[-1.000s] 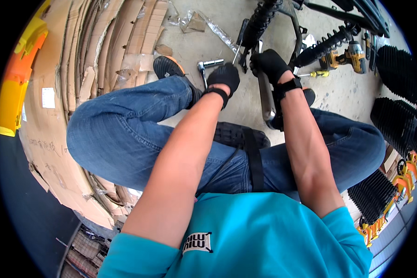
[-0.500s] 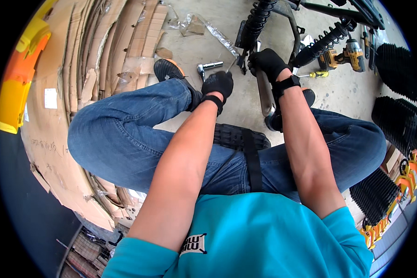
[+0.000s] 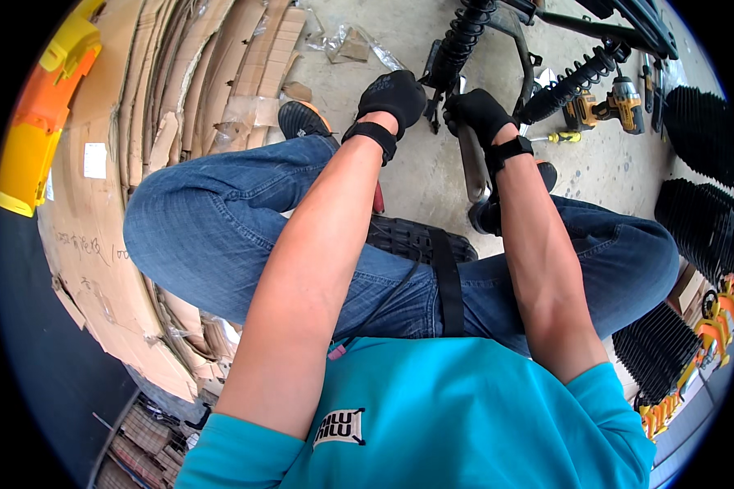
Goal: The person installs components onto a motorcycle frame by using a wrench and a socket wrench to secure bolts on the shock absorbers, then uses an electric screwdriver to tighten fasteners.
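My left hand (image 3: 393, 99), in a black glove, is closed just left of the lower end of a black coil-spring shock absorber (image 3: 463, 37). Whatever its fingers hold is hidden behind the glove. My right hand (image 3: 479, 114), also gloved, is wrapped round a long silver metal bar (image 3: 472, 167) with a rounded lower end. The bar slants down toward my right shoe, and its top shows just above the glove. Both hands are close together beneath the black frame (image 3: 510, 33) that carries the shock absorber.
A second shock absorber (image 3: 575, 80), a yellow-black cordless drill (image 3: 624, 106) and a yellow-handled screwdriver (image 3: 564, 137) are to the right. Flattened cardboard (image 3: 98, 220) is stacked at left, near yellow-orange parts (image 3: 45, 122). Black ribbed parts (image 3: 693, 216) stand far right.
My left hand has moved up and slightly right, toward the shock absorber's lower end. A thin rod seen by its fingers before no longer shows. The ratchet on the floor is now hidden.
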The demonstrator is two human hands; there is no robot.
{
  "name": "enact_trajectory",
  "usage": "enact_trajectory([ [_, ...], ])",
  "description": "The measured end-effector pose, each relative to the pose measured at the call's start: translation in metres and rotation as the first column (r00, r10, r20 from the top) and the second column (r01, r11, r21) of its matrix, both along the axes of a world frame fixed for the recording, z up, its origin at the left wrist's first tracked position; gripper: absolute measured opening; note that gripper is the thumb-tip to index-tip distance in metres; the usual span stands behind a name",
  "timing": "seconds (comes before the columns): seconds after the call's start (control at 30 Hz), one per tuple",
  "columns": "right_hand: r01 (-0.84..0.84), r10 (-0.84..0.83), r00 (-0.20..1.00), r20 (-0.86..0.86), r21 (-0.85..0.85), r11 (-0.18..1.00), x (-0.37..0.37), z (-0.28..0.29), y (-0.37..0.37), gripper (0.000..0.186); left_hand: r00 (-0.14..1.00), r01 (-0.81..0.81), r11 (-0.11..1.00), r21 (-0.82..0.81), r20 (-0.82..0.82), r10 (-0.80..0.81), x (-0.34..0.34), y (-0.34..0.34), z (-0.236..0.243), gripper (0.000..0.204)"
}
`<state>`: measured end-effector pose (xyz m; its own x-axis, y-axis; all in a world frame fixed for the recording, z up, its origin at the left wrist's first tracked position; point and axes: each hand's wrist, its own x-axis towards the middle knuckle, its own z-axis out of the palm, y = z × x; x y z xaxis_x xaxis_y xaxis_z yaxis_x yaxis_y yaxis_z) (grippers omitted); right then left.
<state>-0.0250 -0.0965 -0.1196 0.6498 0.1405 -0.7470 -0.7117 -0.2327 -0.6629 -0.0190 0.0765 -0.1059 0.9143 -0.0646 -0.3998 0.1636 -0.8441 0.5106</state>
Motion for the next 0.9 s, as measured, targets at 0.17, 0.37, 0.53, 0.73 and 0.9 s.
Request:
enact_trajectory([
  [0.17, 0.005, -0.005, 1.0, 0.021, 0.019, 1.0, -0.001, -0.001, 0.0, 0.014, 0.997, 0.073, 0.997, 0.011, 0.016, -0.074, 0.013, 0.0, -0.003, 0.032],
  [0.37, -0.094, 0.101, 0.989, 0.109, -0.068, 0.993, 0.003, -0.008, -0.002, 0.022, 0.98, 0.187, 0.977, 0.104, -0.087, -0.179, 0.011, -0.009, 0.0, 0.033],
  [0.53, -0.062, 0.066, 0.992, 0.109, -0.037, 0.997, -0.002, -0.003, 0.004, 0.028, 0.995, 0.093, 0.993, 0.075, -0.055, -0.089, -0.023, -0.012, -0.01, 0.031],
  [0.73, -0.112, 0.146, 0.961, 0.235, -0.15, 0.982, 0.011, -0.076, -0.027, 0.031, 0.99, 0.006, 1.0, 0.007, 0.137, -0.007, -0.06, -0.013, -0.153, 0.032],
  [0.9, 0.058, -0.058, 0.998, -0.03, -0.006, 0.998, -0.001, -0.006, -0.001, 0.024, 0.995, 0.095, 0.99, 0.106, -0.03, -0.092, -0.061, 0.005, -0.135, 0.024],
])
